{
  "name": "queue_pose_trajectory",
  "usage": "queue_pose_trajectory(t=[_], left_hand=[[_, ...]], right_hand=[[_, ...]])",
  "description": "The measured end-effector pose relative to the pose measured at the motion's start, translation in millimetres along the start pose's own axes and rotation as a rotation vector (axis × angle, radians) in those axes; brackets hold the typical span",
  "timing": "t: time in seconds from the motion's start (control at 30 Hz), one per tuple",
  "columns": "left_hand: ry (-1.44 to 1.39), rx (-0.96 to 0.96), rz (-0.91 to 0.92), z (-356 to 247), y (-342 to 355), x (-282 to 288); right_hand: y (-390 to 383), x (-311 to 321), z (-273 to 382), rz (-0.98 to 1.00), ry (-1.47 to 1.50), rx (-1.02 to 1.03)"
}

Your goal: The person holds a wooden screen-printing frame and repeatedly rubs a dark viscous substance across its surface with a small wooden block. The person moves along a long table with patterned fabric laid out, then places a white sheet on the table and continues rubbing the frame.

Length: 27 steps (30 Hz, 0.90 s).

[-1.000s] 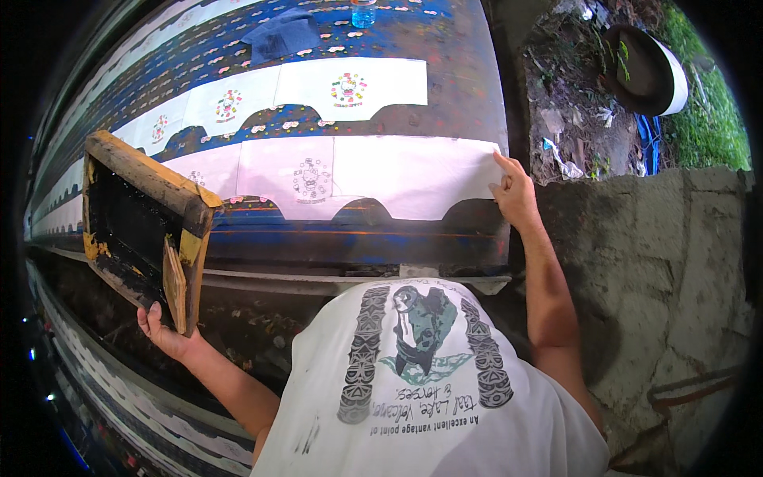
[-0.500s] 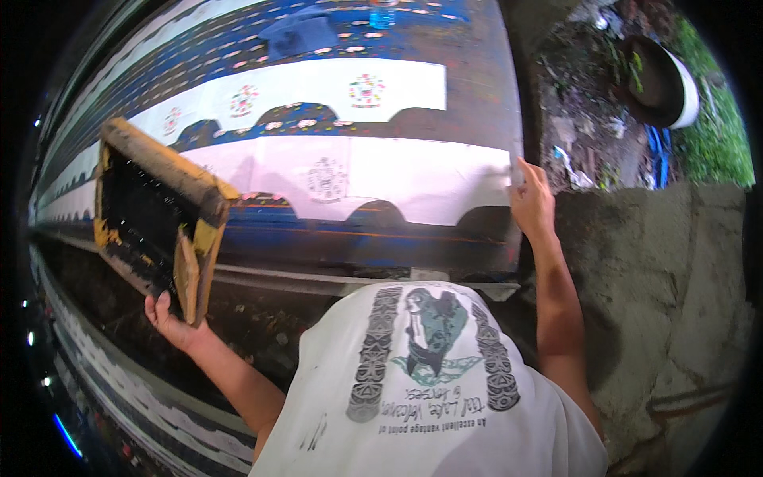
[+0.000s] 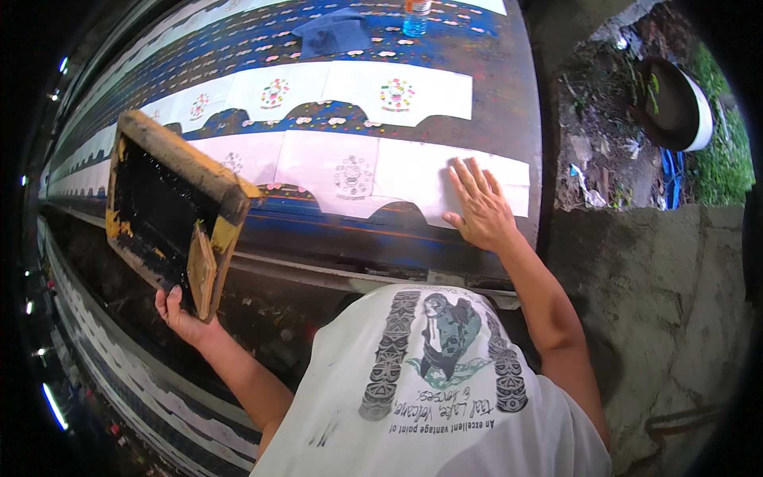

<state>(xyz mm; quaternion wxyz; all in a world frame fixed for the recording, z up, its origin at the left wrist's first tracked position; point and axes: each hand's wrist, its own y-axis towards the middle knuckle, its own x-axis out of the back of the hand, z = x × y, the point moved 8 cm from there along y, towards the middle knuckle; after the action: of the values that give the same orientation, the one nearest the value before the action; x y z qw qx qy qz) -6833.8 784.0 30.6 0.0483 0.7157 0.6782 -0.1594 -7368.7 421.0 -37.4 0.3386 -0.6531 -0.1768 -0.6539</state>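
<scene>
My left hand (image 3: 187, 318) grips the lower edge of a screen printing frame (image 3: 179, 151), tilted up off the table's near side. The frame is wooden, yellow-edged and stained, with black ink inside and a wooden squeegee (image 3: 203, 270) leaning in it. My right hand (image 3: 483, 205) lies flat, fingers spread, on the blank right end of a pale fabric strip (image 3: 413, 171). Left of that hand, the strip carries a dark outline print (image 3: 352, 176). Beyond lies a second white strip (image 3: 330, 83) with coloured round prints.
The long dark table (image 3: 509, 103) is spotted with blue and pink marks. A folded blue cloth (image 3: 332, 32) and a bottle of blue liquid (image 3: 416, 20) sit at its far side. To the right are a concrete ledge (image 3: 636, 262), soil with litter and a round white-rimmed tub (image 3: 675, 103).
My right hand has moved left from the strip's right end and now presses flat on the fabric. My left hand still holds the frame at much the same tilt.
</scene>
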Motion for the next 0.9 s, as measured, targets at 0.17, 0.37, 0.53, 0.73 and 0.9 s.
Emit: queue_pose_trajectory(t=[0.17, 0.37, 0.53, 0.73, 0.9], left_hand=[[-0.021, -0.007, -0.046, -7, -13, 0], [-0.039, 0.014, -0.039, -6, -19, 9], [-0.043, -0.022, 0.085, -6, -12, 3], [-0.119, -0.083, 0.537, 23, -35, -48], [-0.123, -0.041, 0.679, 39, -56, -92]], right_hand=[[15, 2, -1, -0.065, -0.086, -0.151], [0, -7, 52, 0.046, 0.054, 0.099], [39, -2, -30, -0.105, 0.083, -0.223], [-11, 14, -46, -0.224, 0.227, -0.285], [-16, 4, 41, -0.178, 0.093, 0.034]])
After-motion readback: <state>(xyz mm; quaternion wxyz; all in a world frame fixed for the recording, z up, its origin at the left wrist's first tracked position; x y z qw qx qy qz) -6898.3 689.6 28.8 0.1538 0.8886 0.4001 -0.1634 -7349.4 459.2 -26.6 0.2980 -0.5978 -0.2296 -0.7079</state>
